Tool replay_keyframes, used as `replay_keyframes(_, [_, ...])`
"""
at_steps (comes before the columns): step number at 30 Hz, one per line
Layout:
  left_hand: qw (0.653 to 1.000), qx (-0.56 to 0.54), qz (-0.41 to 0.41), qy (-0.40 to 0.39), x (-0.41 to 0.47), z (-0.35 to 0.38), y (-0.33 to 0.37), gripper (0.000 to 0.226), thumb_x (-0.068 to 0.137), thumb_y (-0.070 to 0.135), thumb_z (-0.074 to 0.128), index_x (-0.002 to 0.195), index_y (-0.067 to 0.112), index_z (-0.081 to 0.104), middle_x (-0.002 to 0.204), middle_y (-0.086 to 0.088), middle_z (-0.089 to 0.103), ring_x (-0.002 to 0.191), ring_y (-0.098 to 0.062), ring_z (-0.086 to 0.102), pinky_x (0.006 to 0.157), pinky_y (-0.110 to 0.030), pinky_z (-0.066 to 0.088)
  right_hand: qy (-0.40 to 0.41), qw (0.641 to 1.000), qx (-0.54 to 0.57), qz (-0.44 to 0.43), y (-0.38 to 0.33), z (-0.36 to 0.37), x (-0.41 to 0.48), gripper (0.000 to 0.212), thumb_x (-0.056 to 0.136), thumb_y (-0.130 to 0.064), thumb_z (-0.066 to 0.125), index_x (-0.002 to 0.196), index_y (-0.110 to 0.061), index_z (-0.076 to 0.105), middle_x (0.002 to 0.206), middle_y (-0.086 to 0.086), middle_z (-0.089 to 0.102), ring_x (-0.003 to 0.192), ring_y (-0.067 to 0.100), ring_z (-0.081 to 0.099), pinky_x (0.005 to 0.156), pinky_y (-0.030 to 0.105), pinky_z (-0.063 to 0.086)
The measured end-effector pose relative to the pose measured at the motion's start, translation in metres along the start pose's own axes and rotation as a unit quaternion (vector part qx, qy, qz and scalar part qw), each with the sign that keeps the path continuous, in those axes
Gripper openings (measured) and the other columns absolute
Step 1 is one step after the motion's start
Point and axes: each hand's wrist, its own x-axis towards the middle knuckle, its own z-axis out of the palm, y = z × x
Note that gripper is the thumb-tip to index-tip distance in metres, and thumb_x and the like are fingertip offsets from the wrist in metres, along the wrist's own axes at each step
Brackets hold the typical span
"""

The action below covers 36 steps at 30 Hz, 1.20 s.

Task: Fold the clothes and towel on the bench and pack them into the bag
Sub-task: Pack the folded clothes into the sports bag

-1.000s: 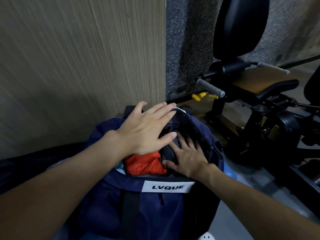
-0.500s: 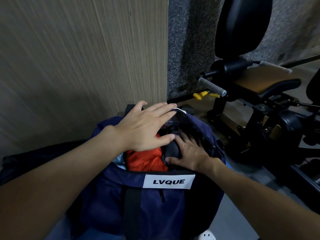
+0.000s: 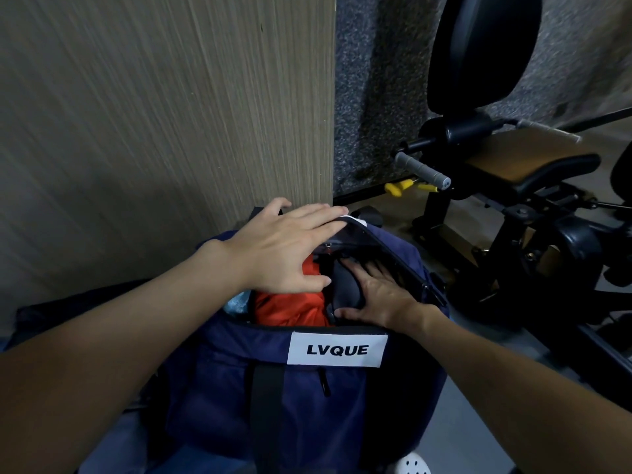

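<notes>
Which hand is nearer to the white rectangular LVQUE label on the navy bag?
Right. The right hand rests on dark clothing just above the white LVQUE label; the left hand lies farther up.

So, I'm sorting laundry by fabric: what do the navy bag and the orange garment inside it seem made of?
Navy bag: probably woven nylon or polyester, matte, fine weave showing on its front. Orange garment: probably thin synthetic, faintly shiny, with sharp crinkles; exact fibre unclear.
</notes>
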Motion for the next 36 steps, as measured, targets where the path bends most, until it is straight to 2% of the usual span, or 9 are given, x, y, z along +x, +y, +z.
replay_keyframes(5, [1.000, 0.004, 0.000, -0.006, 0.001, -0.001, 0.000, 0.088, 0.084, 0.064, 0.048, 0.157, 0.025, 0.020, 0.167, 0.009, 0.005, 0.151, -0.009, 0.014, 0.115, -0.046, 0.022, -0.011, 1.000, -0.008, 0.010, -0.003, -0.004, -0.001, 0.112, 0.071, -0.068, 0.071, 0.154, -0.037, 0.002, 0.162, 0.005, 0.005, 0.150, 0.025, 0.001, 0.119, 0.037, 0.005])
replay_keyframes(10, [0.999, -0.022, -0.029, -0.030, -0.003, -0.002, 0.000, 0.083, 0.090, 0.054, 0.051, 0.158, 0.026, 0.014, 0.167, 0.008, 0.002, 0.150, -0.009, 0.012, 0.114, -0.043, 0.020, -0.024, 0.998, -0.062, 0.025, -0.023, -0.019, -0.011, 0.103, 0.074, -0.073, 0.061, 0.151, -0.043, 0.000, 0.162, -0.002, 0.007, 0.150, 0.024, 0.001, 0.117, 0.054, 0.006])
replay_keyframes(12, [0.998, -0.031, -0.045, -0.034, -0.012, -0.004, -0.001, 0.079, 0.090, 0.052, 0.049, 0.158, 0.026, 0.018, 0.167, 0.006, 0.003, 0.150, -0.012, 0.013, 0.114, -0.044, 0.021, -0.010, 0.997, -0.079, 0.010, -0.031, -0.025, -0.021, 0.087, 0.084, -0.066, 0.055, 0.153, -0.038, 0.011, 0.161, -0.001, 0.013, 0.149, 0.023, 0.008, 0.117, 0.054, 0.009])
replay_keyframes(15, [0.996, -0.061, -0.070, -0.020, -0.038, -0.013, -0.001, 0.070, 0.086, 0.053, 0.041, 0.152, 0.030, 0.035, 0.166, 0.002, 0.006, 0.149, -0.017, 0.017, 0.113, -0.043, 0.024, 0.033, 0.995, -0.084, -0.034, -0.047, -0.032, -0.039, 0.054, 0.093, -0.053, 0.050, 0.141, -0.030, 0.042, 0.151, -0.002, 0.034, 0.139, 0.022, 0.032, 0.113, 0.047, 0.022])
replay_keyframes(20, [0.978, -0.151, -0.142, 0.017, -0.096, -0.025, 0.001, 0.055, 0.089, 0.050, 0.044, 0.139, 0.030, 0.054, 0.161, 0.001, 0.025, 0.146, -0.018, 0.027, 0.115, -0.043, 0.027, 0.079, 0.984, -0.036, -0.154, -0.091, -0.042, -0.058, 0.017, 0.092, -0.034, 0.057, 0.104, -0.025, 0.065, 0.105, -0.002, 0.065, 0.103, 0.023, 0.061, 0.090, 0.038, 0.045])
replay_keyframes(23, [0.957, -0.201, -0.207, 0.039, -0.136, -0.023, -0.005, 0.045, 0.095, 0.041, 0.053, 0.138, 0.026, 0.056, 0.154, 0.001, 0.038, 0.142, -0.017, 0.032, 0.113, -0.043, 0.029, 0.068, 0.978, 0.003, -0.196, -0.129, -0.039, -0.062, 0.006, 0.087, -0.023, 0.060, 0.087, -0.023, 0.066, 0.082, -0.004, 0.066, 0.077, 0.020, 0.061, 0.073, 0.035, 0.050])
replay_keyframes(26, [0.928, -0.229, -0.286, 0.063, -0.181, -0.017, -0.013, 0.040, 0.097, 0.032, 0.056, 0.136, 0.023, 0.059, 0.146, 0.001, 0.048, 0.137, -0.017, 0.039, 0.112, -0.040, 0.031, 0.059, 0.964, 0.017, -0.257, -0.171, -0.030, -0.059, 0.010, 0.084, -0.014, 0.059, 0.078, -0.020, 0.064, 0.074, -0.008, 0.061, 0.068, 0.012, 0.053, 0.067, 0.033, 0.046])
replay_keyframes(31, [0.872, -0.251, -0.412, 0.083, -0.261, 0.014, -0.034, 0.038, 0.098, 0.030, 0.055, 0.134, 0.019, 0.061, 0.140, 0.003, 0.055, 0.132, -0.018, 0.047, 0.109, -0.040, 0.039, 0.029, 0.943, 0.053, -0.327, -0.242, -0.005, -0.041, 0.010, 0.083, -0.005, 0.061, 0.082, -0.012, 0.068, 0.079, -0.001, 0.067, 0.070, 0.005, 0.052, 0.067, 0.021, 0.041])
replay_keyframes(36, [0.824, -0.238, -0.510, 0.071, -0.312, 0.053, -0.067, 0.037, 0.100, 0.031, 0.052, 0.135, 0.020, 0.059, 0.139, 0.004, 0.055, 0.129, -0.020, 0.049, 0.106, -0.040, 0.039, 0.000, 0.947, 0.076, -0.311, -0.304, 0.033, 0.002, 0.011, 0.089, -0.007, 0.060, 0.092, -0.008, 0.071, 0.093, 0.005, 0.066, 0.085, 0.018, 0.061, 0.080, 0.030, 0.048])
